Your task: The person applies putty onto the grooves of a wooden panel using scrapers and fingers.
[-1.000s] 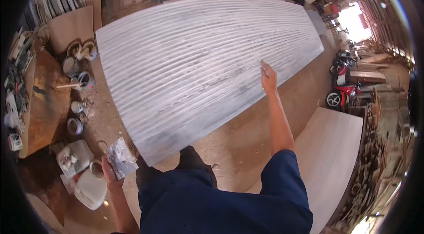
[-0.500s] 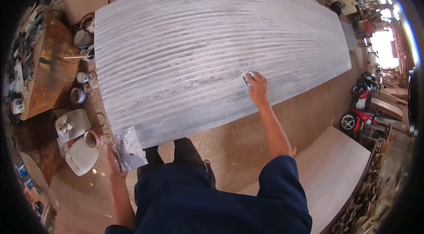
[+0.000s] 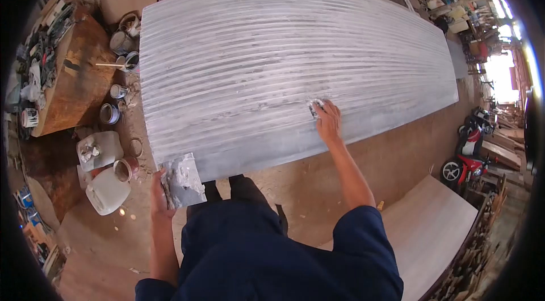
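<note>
My right hand (image 3: 329,120) is closed on a small putty-smeared scraper (image 3: 314,109), pressed to the lower middle of a large grooved panel (image 3: 272,34). The panel is whitish grey, with long ridges and darker streaks running along it. Fingers and putty cover most of the scraper, so its shape is unclear. At the panel's near left corner, my left hand (image 3: 159,193) grips a flat, greyish putty board (image 3: 184,180) by its left edge. White putty lies smeared over the upper part of that board.
Left of the panel stand open paint cans (image 3: 109,113), a reddish tub (image 3: 125,169) and cut plastic jugs (image 3: 108,192). A brown wood slab (image 3: 79,74) leans farther left. A pale board (image 3: 420,227) lies at lower right, near a red motorcycle (image 3: 468,159).
The view has shifted a little, so the panel sits farther right and lower at its right end. Against the panel, my right hand has slid slightly left with the scraper. Both grips stay the same.
</note>
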`<state>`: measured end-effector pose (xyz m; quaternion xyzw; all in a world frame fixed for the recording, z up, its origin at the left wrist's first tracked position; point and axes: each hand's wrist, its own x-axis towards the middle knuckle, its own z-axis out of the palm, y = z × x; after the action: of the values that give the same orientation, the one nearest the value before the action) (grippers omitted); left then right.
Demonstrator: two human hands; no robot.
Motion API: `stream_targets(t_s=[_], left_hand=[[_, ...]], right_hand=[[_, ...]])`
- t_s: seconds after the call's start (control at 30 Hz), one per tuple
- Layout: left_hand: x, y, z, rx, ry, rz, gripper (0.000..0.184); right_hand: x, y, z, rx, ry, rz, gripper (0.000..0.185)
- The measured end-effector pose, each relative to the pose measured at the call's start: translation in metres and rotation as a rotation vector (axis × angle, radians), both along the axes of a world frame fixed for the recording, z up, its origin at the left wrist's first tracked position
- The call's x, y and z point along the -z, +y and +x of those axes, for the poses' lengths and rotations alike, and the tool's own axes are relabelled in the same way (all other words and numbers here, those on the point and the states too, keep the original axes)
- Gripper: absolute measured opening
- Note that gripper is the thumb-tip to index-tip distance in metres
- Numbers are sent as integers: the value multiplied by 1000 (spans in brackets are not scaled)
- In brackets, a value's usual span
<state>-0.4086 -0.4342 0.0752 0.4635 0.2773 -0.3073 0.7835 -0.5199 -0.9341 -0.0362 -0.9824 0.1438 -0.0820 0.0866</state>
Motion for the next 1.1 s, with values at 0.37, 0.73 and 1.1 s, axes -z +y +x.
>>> stream_targets(t_s=[0.37, 0.73, 1.1], left_hand=[[1, 20, 4, 36, 97, 19, 34], [13, 34, 10, 34, 68, 4, 35], [13, 64, 19, 25, 83, -15, 33]], right_hand=[[0, 59, 16, -4, 11, 30, 53], [-6, 104, 37, -19, -2, 33, 54], [-1, 157, 47, 7, 33, 35, 52]])
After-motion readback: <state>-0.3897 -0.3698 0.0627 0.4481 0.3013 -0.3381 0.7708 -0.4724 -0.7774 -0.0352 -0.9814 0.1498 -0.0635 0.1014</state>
